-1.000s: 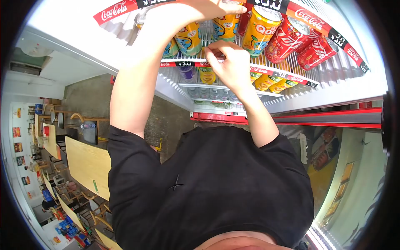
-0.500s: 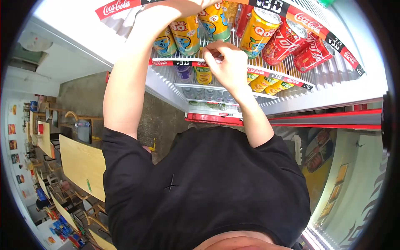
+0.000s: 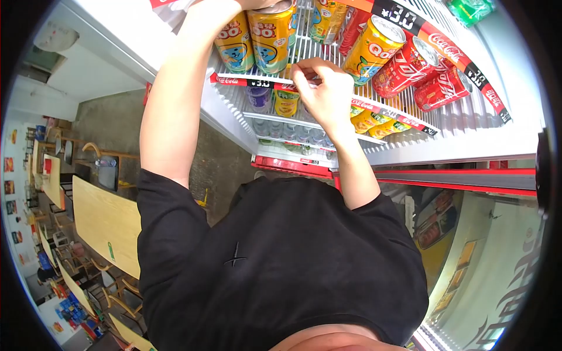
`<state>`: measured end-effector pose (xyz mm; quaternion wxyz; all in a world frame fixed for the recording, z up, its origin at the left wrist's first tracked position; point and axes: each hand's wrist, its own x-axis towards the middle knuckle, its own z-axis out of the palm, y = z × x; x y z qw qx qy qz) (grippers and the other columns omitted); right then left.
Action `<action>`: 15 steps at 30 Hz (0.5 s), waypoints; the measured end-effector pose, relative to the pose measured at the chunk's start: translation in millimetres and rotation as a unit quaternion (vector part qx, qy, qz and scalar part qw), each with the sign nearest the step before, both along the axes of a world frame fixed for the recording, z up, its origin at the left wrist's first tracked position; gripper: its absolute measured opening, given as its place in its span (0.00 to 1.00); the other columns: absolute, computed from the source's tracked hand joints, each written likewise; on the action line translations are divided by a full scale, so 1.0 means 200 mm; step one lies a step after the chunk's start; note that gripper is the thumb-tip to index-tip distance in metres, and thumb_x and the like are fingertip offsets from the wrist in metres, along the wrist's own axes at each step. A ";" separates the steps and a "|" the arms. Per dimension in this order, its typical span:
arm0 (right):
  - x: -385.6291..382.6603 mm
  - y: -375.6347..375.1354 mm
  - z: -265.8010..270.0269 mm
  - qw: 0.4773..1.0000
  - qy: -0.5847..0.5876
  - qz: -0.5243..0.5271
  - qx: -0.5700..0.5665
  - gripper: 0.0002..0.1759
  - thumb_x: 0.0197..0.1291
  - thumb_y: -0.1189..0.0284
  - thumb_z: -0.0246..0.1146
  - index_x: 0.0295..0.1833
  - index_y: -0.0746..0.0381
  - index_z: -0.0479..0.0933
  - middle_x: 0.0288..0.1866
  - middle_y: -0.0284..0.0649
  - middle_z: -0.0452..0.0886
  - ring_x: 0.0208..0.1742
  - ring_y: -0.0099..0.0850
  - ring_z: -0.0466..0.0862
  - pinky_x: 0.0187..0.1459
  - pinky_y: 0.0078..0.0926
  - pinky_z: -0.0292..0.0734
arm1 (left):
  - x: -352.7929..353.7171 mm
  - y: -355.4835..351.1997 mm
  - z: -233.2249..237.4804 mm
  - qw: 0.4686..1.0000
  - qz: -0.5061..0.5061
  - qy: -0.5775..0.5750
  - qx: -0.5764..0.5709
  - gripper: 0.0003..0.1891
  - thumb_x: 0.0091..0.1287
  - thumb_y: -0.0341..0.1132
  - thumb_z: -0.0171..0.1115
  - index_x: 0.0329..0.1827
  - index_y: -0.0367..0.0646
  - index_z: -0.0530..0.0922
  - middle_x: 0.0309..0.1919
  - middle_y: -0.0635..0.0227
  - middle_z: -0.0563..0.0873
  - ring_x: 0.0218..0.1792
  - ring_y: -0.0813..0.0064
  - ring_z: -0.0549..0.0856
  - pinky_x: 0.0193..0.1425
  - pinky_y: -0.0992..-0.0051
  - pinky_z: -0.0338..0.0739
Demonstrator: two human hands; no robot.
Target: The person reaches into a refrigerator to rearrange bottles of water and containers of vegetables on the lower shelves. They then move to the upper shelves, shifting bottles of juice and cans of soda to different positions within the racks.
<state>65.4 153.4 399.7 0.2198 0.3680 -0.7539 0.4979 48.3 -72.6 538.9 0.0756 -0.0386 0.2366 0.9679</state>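
Observation:
My left hand (image 3: 225, 4) is at the top edge of the view, by the top of a yellow Qoo can (image 3: 271, 44); its fingers are cut off, so its grip is hidden. Another Qoo can (image 3: 234, 47) stands just left of that one. My right hand (image 3: 325, 88) is at the front edge of the wire shelf (image 3: 301, 55), fingers curled with thumb and index close together. Nothing shows in it. Just right of it a Qoo can (image 3: 374, 48) leans at a slant in this view, beside red Coca-Cola cans (image 3: 405, 67).
The fridge's price strip (image 3: 404, 16) runs above the front cans. Lower shelves hold yellow bottles (image 3: 287, 104) and a purple drink (image 3: 258, 98). The open fridge door (image 3: 445, 181) is at the right. Wooden tables (image 3: 105, 222) and chairs stand at the left.
The view has shifted slightly. A Qoo can near my left hand now sits further left, partly behind the front can, leaving a gap on the shelf. My right hand keeps its curled pose.

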 end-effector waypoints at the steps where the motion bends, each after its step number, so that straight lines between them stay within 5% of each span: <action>1: 0.00 0.00 0.00 1.000 -0.003 -0.001 0.000 0.06 0.60 0.72 0.73 0.37 0.64 0.86 0.29 0.42 0.89 0.30 0.32 0.90 0.36 0.29 0.86 | 0.00 0.00 0.00 1.000 -0.005 -0.007 0.014 0.25 0.82 0.47 0.46 0.72 0.43 0.74 0.64 0.60 0.81 0.65 0.66 0.81 0.70 0.65 0.73; 13: 0.02 0.00 0.03 1.000 -0.019 -0.004 0.004 0.06 0.59 0.73 0.74 0.36 0.65 0.86 0.29 0.42 0.89 0.30 0.31 0.91 0.36 0.28 0.86 | 0.02 0.02 -0.03 0.978 -0.073 -0.080 0.179 0.25 0.82 0.48 0.44 0.72 0.41 0.73 0.69 0.61 0.80 0.69 0.67 0.79 0.75 0.65 0.71; 15: 0.02 -0.01 0.02 1.000 -0.025 -0.002 0.002 0.06 0.59 0.74 0.74 0.36 0.65 0.86 0.29 0.42 0.89 0.30 0.31 0.91 0.36 0.28 0.87 | 0.05 0.05 -0.02 0.936 -0.118 -0.145 0.299 0.25 0.82 0.47 0.44 0.73 0.41 0.73 0.69 0.62 0.81 0.70 0.66 0.78 0.76 0.64 0.71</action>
